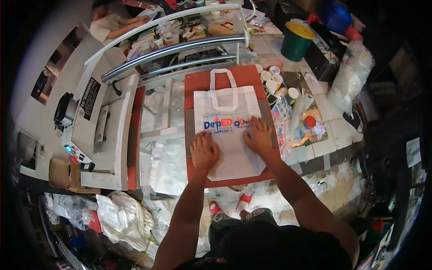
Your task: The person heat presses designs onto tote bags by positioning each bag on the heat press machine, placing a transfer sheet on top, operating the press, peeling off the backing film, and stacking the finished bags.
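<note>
A white bag lies flat on a red pad, its handle laid out in a loop toward the pad's far edge; grey patches of the pad show at the bag's two sides; across the bag's middle runs a band of blue and red lettering, on what looks like a thin see-through sheet.

The left hand rests palm down over the bag's left side, fingertips near the lower left end of the lettering; the right hand rests palm down on the right side, fingers over the lettering's right end; both hands are open, fingers loosely spread, gripping nothing.

To the left stands a large white machine with a small lit display and a dark label; a curved-looking chrome bar crosses beyond the pad; a cardboard box sits at the machine's near left, and a pale sack lies below it.

To the right, on a tiled surface, are white tubs and a jar with a red lid; farther off stand a green bucket with a yellow lid and a bundle in clear plastic; below the pad show red slippers; at the upper left is another person, arms reaching forward.
</note>
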The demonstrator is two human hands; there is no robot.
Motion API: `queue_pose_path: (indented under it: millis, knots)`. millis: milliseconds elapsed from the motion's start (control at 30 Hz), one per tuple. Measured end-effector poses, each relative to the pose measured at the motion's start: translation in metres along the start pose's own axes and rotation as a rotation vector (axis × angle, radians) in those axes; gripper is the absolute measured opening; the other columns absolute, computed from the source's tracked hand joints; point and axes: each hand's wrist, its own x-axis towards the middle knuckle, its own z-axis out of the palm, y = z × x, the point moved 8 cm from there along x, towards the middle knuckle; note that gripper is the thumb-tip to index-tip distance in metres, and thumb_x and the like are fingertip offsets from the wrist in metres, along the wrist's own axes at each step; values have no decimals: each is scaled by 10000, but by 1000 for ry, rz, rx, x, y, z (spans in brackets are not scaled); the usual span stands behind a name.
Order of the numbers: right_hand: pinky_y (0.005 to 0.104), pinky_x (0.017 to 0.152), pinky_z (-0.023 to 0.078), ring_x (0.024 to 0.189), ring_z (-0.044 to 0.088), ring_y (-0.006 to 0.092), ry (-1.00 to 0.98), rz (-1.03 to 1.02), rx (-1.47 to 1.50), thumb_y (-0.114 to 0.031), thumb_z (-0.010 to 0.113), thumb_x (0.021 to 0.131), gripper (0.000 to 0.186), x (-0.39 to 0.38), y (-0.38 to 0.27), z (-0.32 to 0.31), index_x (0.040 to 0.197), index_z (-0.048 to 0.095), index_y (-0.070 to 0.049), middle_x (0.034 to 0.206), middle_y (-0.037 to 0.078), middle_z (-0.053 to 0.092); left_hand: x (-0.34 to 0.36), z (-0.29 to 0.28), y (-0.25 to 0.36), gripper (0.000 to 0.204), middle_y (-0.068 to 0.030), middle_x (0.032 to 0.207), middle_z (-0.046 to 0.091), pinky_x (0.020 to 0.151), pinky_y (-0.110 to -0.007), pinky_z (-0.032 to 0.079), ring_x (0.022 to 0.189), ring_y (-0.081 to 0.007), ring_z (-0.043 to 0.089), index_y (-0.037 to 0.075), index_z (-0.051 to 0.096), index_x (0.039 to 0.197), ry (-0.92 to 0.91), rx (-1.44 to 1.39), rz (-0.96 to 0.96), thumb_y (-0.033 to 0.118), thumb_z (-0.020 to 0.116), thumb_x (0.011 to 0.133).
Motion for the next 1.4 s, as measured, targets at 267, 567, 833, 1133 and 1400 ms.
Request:
queue_pose_path:
  millis: [267, 567, 833, 1133, 1400]
  knots:
    - [451, 1033, 411, 1196, 523, 391, 244, 47, 207, -135, 714, 784, 445, -14, 16, -94, 1200, 598, -28, 1264, 212, 566, -14, -85, -57, 465, -205, 1245, 548, 974, -472, 427, 1139, -388, 537, 13, 536, 1235, 241, -309, -50, 95, 669, 797]
    - [505, 899, 449, 1015, 547, 429, 196, 342, -84, -104, 684, 793, 256, -240, 185, -157, 997, 577, 8, 1031, 210, 582, -43, -339, -289, 511, -190, 1325, 479, 810, -502, 553, 1107, -397, 596, -2, 463, 1274, 164, 667, -574, 186, 614, 824]
    - [432, 876, 483, 1009, 574, 346, 33, 688, -86, -198, 748, 815, 291, -375, 271, -142, 975, 580, -23, 1067, 156, 574, -43, -358, -371, 522, -189, 1421, 430, 964, -529, 490, 1282, -366, 497, 119, 460, 1351, -34, 684, -777, 151, 580, 844]
    - [528, 912, 439, 1027, 544, 448, -7, 507, -98, -118, 696, 835, 264, -377, 329, -172, 997, 577, 52, 1056, 258, 580, -47, -357, -358, 623, -250, 1349, 472, 997, -453, 495, 1231, -402, 550, 16, 347, 1308, -240, 632, -848, 120, 656, 777]
    - [404, 903, 486, 1021, 608, 359, 131, -222, 217, -132, 670, 860, 217, -166, 12, -117, 1053, 666, -32, 1068, 189, 646, -43, -313, -273, 555, -255, 1275, 496, 908, -465, 533, 1108, -422, 611, 30, 366, 1305, -250, 550, -509, 194, 628, 844]
